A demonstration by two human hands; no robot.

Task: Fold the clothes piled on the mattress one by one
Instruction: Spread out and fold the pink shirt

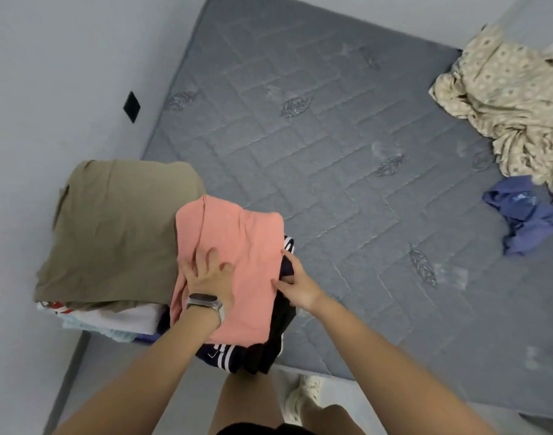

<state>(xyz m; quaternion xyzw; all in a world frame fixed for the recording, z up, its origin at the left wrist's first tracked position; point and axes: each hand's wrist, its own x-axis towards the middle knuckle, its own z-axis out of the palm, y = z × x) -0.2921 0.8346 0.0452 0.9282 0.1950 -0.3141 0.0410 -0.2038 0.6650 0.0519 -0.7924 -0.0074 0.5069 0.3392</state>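
A left hand [207,274] presses flat on a folded pink shirt [237,262] atop the mattress-corner pile while the right hand [295,285] pinches its edge; squaring edges before release would help.

Grey mattress [316,136], folded stacks [118,233], loose clothes [504,98]

a home bedroom: a bare grey quilted mattress [331,152] lies on the floor against plain painted walls [49,73], with folded clothing stacks [118,227] and a crumpled patterned sheet [507,98] on it.
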